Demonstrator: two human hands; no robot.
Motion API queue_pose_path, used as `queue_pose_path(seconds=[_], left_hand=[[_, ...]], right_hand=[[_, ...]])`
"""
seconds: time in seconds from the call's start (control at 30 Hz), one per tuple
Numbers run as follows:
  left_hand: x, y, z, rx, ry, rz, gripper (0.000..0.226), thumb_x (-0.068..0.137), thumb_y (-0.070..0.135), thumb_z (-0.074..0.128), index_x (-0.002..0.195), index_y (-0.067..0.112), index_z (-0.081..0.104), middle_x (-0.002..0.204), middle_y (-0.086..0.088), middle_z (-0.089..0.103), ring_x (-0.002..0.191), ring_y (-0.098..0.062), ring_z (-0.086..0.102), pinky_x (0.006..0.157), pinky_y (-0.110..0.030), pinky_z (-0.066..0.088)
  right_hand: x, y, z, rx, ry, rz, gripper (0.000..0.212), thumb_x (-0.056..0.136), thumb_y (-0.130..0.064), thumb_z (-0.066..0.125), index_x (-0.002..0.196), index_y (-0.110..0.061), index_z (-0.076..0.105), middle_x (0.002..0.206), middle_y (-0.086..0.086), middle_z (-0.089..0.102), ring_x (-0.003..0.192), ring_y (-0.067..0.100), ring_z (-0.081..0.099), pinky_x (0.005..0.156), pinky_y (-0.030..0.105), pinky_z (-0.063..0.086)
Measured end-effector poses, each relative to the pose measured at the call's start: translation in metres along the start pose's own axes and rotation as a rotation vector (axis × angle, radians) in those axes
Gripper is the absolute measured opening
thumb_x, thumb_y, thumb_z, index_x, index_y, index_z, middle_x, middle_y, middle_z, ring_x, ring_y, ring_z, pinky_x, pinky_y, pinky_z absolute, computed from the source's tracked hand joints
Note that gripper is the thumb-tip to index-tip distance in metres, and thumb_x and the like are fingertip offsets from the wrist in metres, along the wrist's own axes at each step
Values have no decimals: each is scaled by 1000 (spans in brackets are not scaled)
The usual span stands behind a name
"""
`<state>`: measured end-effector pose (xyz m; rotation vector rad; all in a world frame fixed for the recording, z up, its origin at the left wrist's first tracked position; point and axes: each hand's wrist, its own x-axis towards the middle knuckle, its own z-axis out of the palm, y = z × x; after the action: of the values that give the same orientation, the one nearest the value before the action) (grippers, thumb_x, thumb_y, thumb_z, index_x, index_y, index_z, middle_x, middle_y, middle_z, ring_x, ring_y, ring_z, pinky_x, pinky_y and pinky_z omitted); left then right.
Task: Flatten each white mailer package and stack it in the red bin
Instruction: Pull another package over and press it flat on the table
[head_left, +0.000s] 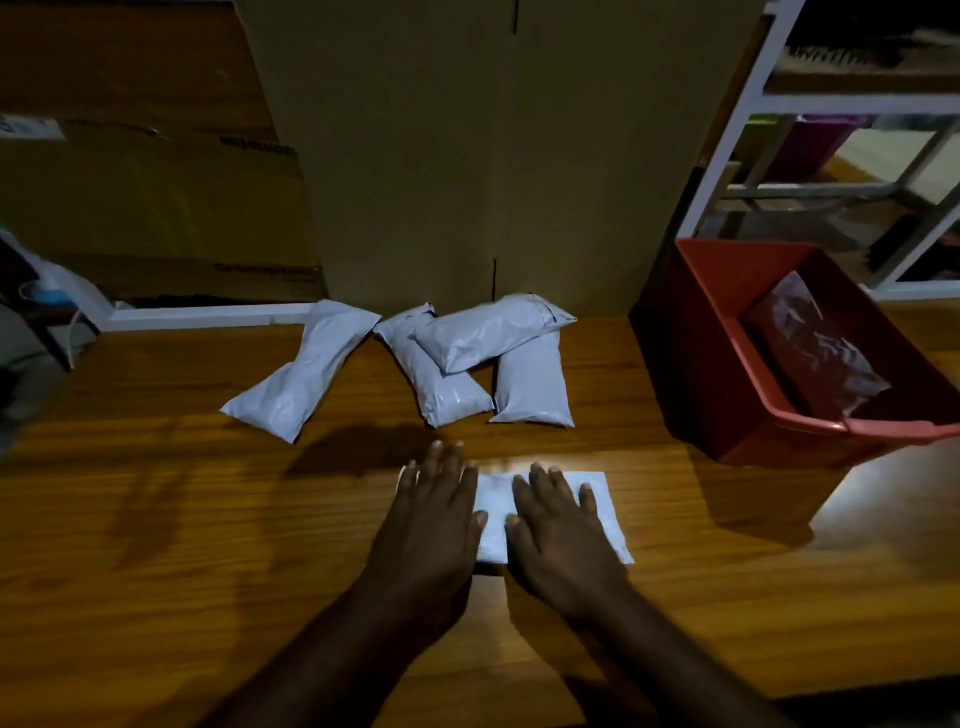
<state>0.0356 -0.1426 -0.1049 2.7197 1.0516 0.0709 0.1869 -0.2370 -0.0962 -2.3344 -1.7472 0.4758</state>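
Listing what I read from my remote station, every place given against the red bin (691, 364)

1. The red bin stands open-topped on the wooden table (208, 519). One wrapped package (815, 348) lies inside; the light is too dim to tell its colour.
2. The pressed mailer (605, 512) is white and lies on the table left of the bin, nearer the camera and well apart from the bin's wall. Its long axis runs left to right, so its right short end faces the bin.
3. The left hand (436, 499) lies palm down, fingers straight, on the mailer's end farther from the bin. It grips nothing.
4. The right hand (558, 519) lies palm down, fingers straight, on the half nearer the bin. It only presses and holds nothing.
5. Four puffy white mailers lie left of the bin, farther back than the pressed one. The lone mailer (306, 364) is farthest from the bin. The middle mailer (441, 384) and the nearest mailer (535, 384) lie side by side. The top mailer (488, 332) rests across those two.

Judgement: flattening is the step in hand, and the mailer looks nearly flat. The coming move turns on one relation: the bin lies off the mailer's right end, along its long axis. The right hand is the nearer, so I would lead the carry rightward with it
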Motion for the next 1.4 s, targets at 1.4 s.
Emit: queue_pose_path(seconds=[1.4], left_hand=[[28,-4,15,70,31,-130,70,99,54,19,153,10,20,160,-15,23,146,-32,21,120,-49,10]], right_hand=[[33,7,34,-211,75,202,69,94,-59,-1,155,-27,-7,161,2,-17,148,23,-20,114,54,-13]])
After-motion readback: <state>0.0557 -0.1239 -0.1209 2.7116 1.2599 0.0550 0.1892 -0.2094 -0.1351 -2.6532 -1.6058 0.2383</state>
